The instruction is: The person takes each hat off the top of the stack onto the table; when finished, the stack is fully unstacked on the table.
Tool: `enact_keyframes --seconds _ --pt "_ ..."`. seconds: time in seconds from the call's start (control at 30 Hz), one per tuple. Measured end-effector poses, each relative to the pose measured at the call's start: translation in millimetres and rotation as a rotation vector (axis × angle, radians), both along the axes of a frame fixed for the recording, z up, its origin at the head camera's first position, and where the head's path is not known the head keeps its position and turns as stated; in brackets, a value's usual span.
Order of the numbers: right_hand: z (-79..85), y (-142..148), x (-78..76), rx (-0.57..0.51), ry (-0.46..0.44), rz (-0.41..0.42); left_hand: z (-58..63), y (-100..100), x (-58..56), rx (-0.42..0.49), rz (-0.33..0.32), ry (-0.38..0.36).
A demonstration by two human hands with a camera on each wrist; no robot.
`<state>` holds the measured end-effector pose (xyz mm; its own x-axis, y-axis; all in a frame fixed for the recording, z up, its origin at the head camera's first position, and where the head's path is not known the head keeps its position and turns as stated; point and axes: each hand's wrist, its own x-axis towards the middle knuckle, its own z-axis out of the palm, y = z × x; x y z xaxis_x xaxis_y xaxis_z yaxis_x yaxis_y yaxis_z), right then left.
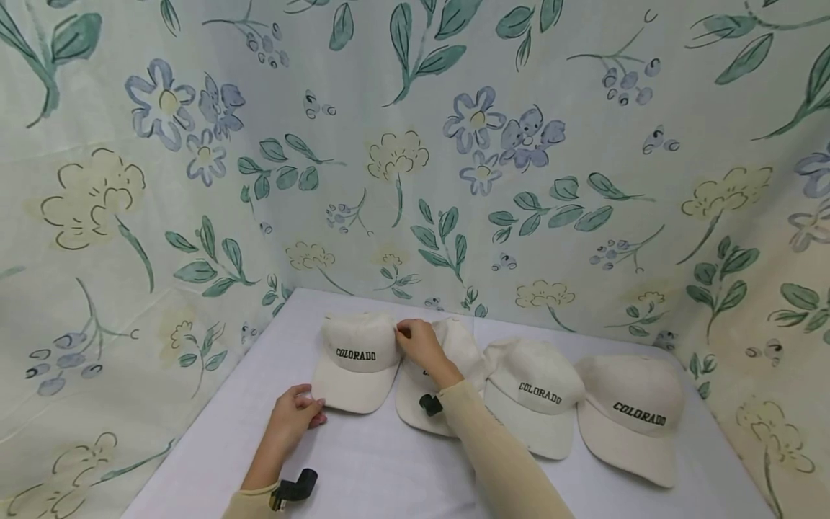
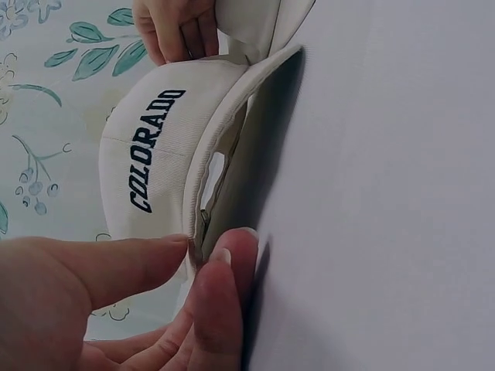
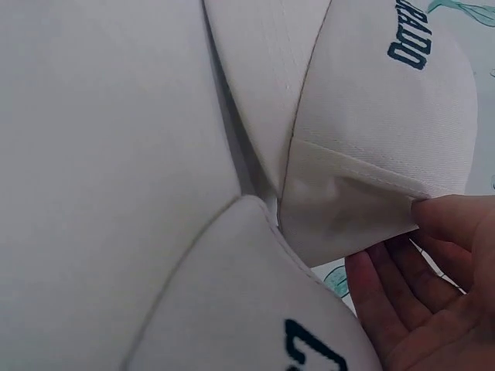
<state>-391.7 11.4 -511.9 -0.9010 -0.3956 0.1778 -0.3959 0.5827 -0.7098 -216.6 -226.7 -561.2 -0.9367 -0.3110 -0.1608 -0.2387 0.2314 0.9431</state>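
Note:
The leftmost cream baseball cap [image 1: 359, 337], with COLORADO in dark letters on its front, sits on the white table. My left hand [image 1: 293, 417] pinches the left edge of its brim between thumb and fingers. In the left wrist view, that brim [image 2: 267, 89] is lifted slightly at its front, with a shadow beneath. On the cap's other side, my right hand [image 1: 424, 351] pinches the lower side of the crown [image 3: 371, 139]. My right forearm crosses over a second cream cap [image 1: 418, 409], partly covering its lettering.
Two more cream COLORADO caps, a middle-right cap [image 1: 537, 367] and a rightmost cap [image 1: 638, 389], stand in the same row, sides close together. White cloth covers the table [image 1: 369, 476]. A floral curtain [image 1: 415, 274] hangs behind it and at both sides.

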Motion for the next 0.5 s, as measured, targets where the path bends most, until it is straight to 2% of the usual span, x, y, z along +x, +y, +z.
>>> enact_keyframes --seconds 0.3,0.5 --pt "1.8 2 3.8 -0.044 -0.034 -0.007 1.8 -3 0.5 -0.068 -0.013 -0.003" --pt "11.9 18 18.6 -0.126 0.046 0.022 17.3 -2 4.2 -0.271 -0.016 0.019"
